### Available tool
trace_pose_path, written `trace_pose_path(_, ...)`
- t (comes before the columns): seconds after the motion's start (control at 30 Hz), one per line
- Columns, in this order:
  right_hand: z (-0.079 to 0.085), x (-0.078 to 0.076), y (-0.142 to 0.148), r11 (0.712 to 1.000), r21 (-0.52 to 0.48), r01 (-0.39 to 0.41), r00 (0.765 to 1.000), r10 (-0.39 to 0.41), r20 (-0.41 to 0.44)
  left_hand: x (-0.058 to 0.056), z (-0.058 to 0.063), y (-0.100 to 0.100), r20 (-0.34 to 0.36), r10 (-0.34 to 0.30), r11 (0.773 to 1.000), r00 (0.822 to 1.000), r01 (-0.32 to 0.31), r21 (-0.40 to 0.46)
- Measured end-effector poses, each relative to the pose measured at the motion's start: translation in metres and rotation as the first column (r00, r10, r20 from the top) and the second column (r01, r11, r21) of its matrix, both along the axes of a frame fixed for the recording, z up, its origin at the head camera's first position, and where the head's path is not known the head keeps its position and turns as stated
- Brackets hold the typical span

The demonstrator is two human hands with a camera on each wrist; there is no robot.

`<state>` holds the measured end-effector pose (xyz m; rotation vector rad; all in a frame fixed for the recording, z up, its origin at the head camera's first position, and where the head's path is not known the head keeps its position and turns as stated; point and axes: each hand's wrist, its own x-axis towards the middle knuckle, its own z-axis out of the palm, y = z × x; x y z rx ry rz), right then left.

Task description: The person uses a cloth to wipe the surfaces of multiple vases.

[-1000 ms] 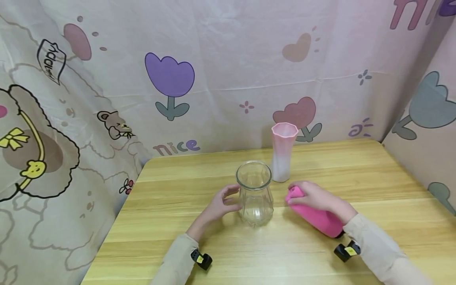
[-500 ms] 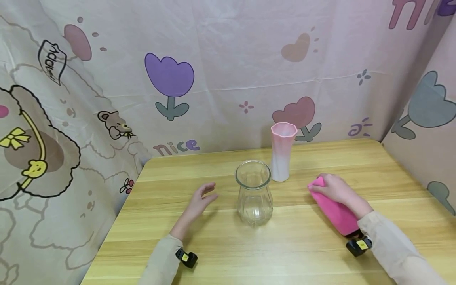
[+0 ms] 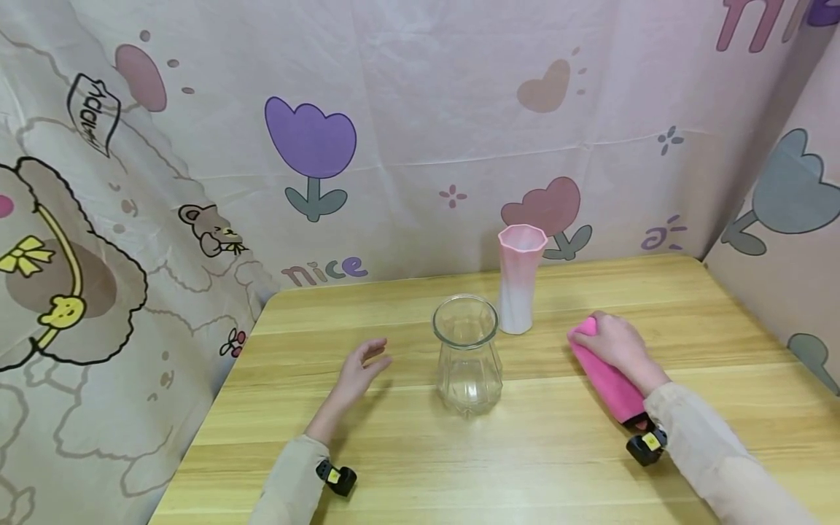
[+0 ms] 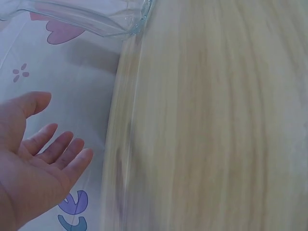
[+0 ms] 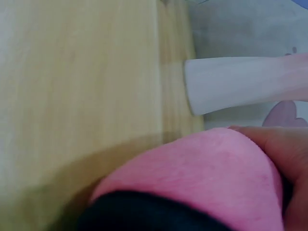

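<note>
My left hand (image 3: 359, 370) hovers over the table left of a clear glass vase (image 3: 469, 364), apart from it, fingers loosely spread and holding nothing. In the left wrist view the left hand (image 4: 43, 163) shows its palm and bent-apart fingers, with the glass vase (image 4: 103, 17) at the top. On the right, my right hand (image 3: 617, 341) grips the narrow upper end of a long, soft-looking pink thing (image 3: 607, 383) with a black lower end; its kind I cannot tell. Up close in the right wrist view, the pink thing (image 5: 202, 168) looks fuzzy, its dark end (image 5: 144, 211) nearest the camera.
A tall pink-and-white fluted vase (image 3: 518, 281) stands upright behind the glass vase, between the hands. The wooden table (image 3: 420, 467) ends at a patterned cloth backdrop (image 3: 420, 95) at the back and along the sides.
My left hand has drawn away from the glass vase to the left. The right hand has carried the pink thing to the right. Both vases stay in place.
</note>
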<state>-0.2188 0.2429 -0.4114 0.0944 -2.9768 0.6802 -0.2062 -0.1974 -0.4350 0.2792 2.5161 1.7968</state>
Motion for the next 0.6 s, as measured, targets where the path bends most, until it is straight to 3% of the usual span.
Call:
trace_pose_path(0.13, -0.008, -0.002, -0.002, 1.0, -0.009, -0.006, 1.0, 0.006, -0.023, 0.0, 0.0, -0.002, -0.007, 0.029, 0.999, 1.0, -0.029, -0.033)
trace_pose_path(0.3, -0.014, -0.002, -0.004, 1.0, 0.001, -0.015, 0.999, 0.015, -0.052, 0.0, -0.001, -0.006, -0.058, 0.111, 0.99, 0.992, -0.115, -0.08)
trace_pose_path(0.47, -0.013, 0.001, -0.004, 1.0, 0.004, -0.029, 0.997, 0.029, -0.072, -0.002, 0.0, -0.011, -0.139, 0.138, 0.976, 0.981, -0.159, -0.15)
trace_pose_path(0.6, -0.007, 0.006, -0.002, 0.998, 0.005, -0.067, 0.988, 0.067, -0.14, -0.002, 0.0, -0.015, -0.275, 0.118, 0.948, 0.954, -0.19, -0.256)
